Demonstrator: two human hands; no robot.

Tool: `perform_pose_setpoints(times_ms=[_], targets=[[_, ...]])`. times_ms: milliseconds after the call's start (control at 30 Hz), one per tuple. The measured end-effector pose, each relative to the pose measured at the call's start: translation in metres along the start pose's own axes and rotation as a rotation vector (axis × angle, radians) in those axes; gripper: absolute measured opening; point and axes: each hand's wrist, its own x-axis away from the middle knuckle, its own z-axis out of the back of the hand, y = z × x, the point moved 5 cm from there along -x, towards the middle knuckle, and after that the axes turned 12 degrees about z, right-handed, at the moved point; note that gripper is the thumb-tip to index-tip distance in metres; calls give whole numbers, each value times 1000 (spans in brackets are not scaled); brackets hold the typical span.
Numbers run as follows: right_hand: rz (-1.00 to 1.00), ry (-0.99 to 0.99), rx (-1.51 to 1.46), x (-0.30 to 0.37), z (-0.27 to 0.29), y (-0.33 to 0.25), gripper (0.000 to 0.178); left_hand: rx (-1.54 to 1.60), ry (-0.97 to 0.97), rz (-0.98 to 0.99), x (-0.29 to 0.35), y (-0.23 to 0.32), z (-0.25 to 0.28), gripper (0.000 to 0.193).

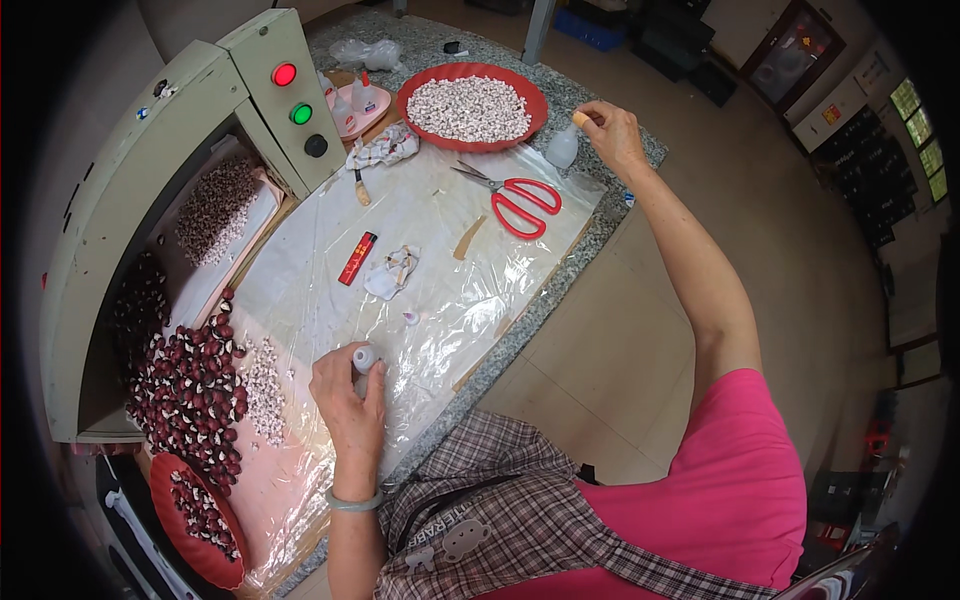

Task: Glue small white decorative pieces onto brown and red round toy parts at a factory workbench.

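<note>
My left hand [347, 405], closed, grips a small white plastic bottle [366, 358] upright on the plastic-covered table; its open-looking top faces up. A small white nozzle cap [411, 317] lies just beyond it. At the far right edge, my right hand [612, 138] pinches the upper end of a translucent squeeze bottle [563, 148]. Something orange shows at those fingertips; whether it is a finger wrap or part of the bottle, I cannot tell. Red-handled scissors [527, 208] lie near that bottle. A red lighter [357, 258] and a crumpled cloth [392, 272] lie mid-table.
A red bowl [402, 104] of small white pieces stands at the back, beside a pink dish [376, 118]. Left is a machine housing [150, 130] with lit buttons. Dark red beads [190, 375] are heaped before it, near another red bowl [225, 560].
</note>
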Motion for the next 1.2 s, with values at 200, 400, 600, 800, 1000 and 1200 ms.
perform_pose_setpoints(times_ms=[200, 400, 600, 800, 1000, 1200], targets=[[-19, -5, -20, 2, 2, -1, 19, 4, 1, -5, -1, 1, -1, 26], [-14, -2, -46, 1, -3, -4, 18, -10, 14, -11, 0, 0, 1, 26], [-64, -22, -62, 5, -1, 3, 21, -9, 29, -40, -1, -3, -2, 27], [-34, 87, -59, 11, 17, -22, 31, -24, 39, -53, -1, -3, 1, 29], [264, -52, -319, 10, -33, -129, 15, -39, 57, -65, -2, -3, 5, 30], [256, -74, -395, -52, -134, -158, 21, -20, 22, -63, -4, 1, 5, 34]])
